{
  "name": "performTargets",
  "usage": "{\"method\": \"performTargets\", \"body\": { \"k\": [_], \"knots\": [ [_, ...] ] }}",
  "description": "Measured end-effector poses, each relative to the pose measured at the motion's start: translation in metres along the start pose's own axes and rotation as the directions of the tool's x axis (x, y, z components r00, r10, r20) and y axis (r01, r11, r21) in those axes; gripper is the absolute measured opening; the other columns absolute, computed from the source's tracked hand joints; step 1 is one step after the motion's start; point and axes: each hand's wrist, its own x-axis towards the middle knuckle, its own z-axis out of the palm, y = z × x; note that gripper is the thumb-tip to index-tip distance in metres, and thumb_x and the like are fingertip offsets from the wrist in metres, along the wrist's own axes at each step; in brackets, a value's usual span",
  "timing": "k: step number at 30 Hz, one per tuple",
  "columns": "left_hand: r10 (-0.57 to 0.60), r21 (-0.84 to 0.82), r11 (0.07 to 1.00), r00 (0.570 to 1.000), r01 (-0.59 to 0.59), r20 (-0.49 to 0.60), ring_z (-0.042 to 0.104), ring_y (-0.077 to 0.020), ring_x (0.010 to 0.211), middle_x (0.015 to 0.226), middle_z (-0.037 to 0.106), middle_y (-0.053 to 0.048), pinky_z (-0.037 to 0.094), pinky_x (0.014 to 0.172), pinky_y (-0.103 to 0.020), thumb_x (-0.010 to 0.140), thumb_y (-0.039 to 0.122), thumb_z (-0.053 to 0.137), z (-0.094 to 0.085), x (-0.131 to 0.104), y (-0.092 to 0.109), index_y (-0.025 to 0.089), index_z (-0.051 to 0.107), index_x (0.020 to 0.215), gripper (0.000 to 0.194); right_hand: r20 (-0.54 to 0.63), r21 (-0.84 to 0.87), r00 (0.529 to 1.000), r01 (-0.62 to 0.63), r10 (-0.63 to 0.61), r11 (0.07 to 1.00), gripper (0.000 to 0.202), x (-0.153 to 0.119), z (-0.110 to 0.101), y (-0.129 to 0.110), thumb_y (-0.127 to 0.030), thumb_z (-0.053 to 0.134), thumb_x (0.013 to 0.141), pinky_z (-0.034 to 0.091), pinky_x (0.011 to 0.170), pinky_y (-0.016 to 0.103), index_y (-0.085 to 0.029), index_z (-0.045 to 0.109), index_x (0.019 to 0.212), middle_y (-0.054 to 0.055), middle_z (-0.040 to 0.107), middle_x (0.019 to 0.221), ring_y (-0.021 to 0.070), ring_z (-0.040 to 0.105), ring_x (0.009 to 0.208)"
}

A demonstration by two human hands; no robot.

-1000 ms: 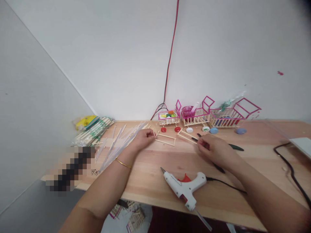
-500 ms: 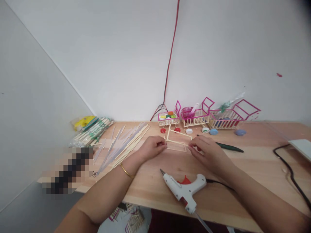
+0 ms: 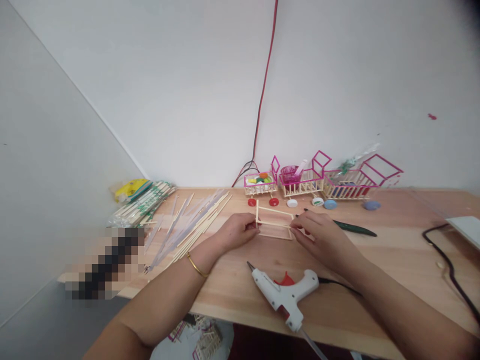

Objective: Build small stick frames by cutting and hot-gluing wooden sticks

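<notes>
A small frame of pale wooden sticks [image 3: 275,224] is held just above the table between both hands. My left hand [image 3: 240,230] pinches its left end, fingers closed. At the right end, the fingertips of my right hand [image 3: 309,231] close on the frame. Nearer the table's front edge lies a white glue gun [image 3: 287,295] with a red trigger, its nozzle pointing up and left. Loose pale sticks [image 3: 204,225] lie left of my left hand. Behind my right hand is a dark green pointed tool [image 3: 354,228].
Three small stick carts with pink trim [image 3: 260,186], [image 3: 303,184], [image 3: 352,187] stand along the wall. Bagged sticks [image 3: 144,205] lie at the back left. A black cable [image 3: 446,260] and a white object [image 3: 465,227] are at the right.
The stick frame has tilted and shifted slightly left, and its stick corners now look squarer. Both hands stay nearly in place, still gripping it.
</notes>
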Motion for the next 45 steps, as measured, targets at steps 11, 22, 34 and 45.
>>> {"method": "performTargets", "body": {
  "k": [11, 22, 34, 45],
  "knots": [
    [-0.205, -0.530, 0.833, 0.978, 0.159, -0.030, 0.053, -0.0098, 0.064, 0.080, 0.065, -0.005, 0.040, 0.061, -0.022, 0.069, 0.033, 0.066, -0.002, 0.002, -0.009, 0.011, 0.064, 0.089, 0.030, -0.103, 0.010, 0.994, -0.042, 0.043, 0.999, 0.016, -0.001, 0.000, 0.004, -0.024, 0.043, 0.087, 0.042, 0.072, 0.034, -0.019, 0.058, 0.087, 0.009, 0.059, 0.091, 0.0207, 0.055, 0.083],
    [-0.261, -0.797, 0.552, 0.958, 0.247, 0.117, 0.061, -0.0126, 0.060, 0.066, 0.066, -0.005, 0.047, 0.060, -0.025, 0.062, 0.032, 0.075, 0.001, 0.004, -0.013, 0.009, 0.062, 0.089, 0.038, -0.095, 0.090, 0.994, -0.038, 0.047, 0.995, 0.017, 0.003, 0.006, -0.001, -0.021, 0.039, 0.089, 0.045, 0.074, 0.033, -0.020, 0.056, 0.087, 0.008, 0.058, 0.089, 0.0202, 0.055, 0.085],
    [-0.289, -0.809, 0.521, 0.948, 0.273, 0.133, 0.063, -0.0139, 0.060, 0.066, 0.067, -0.007, 0.048, 0.063, -0.027, 0.059, 0.036, 0.076, -0.005, 0.003, -0.001, 0.007, 0.061, 0.083, 0.040, -0.066, 0.050, 0.998, -0.018, 0.021, 0.999, 0.016, 0.005, 0.007, -0.002, -0.019, 0.039, 0.090, 0.044, 0.077, 0.033, -0.019, 0.055, 0.088, 0.009, 0.056, 0.091, 0.0203, 0.053, 0.086],
    [-0.315, -0.824, 0.487, 0.938, 0.289, 0.143, 0.062, -0.0123, 0.057, 0.065, 0.067, -0.007, 0.048, 0.059, -0.024, 0.062, 0.041, 0.073, -0.003, 0.004, -0.001, 0.007, 0.062, 0.077, 0.039, -0.131, 0.041, 0.991, 0.003, 0.003, 0.999, 0.013, 0.005, 0.009, -0.001, -0.020, 0.042, 0.089, 0.044, 0.076, 0.036, -0.018, 0.055, 0.091, 0.010, 0.057, 0.092, 0.0215, 0.053, 0.087]
  ]
}}
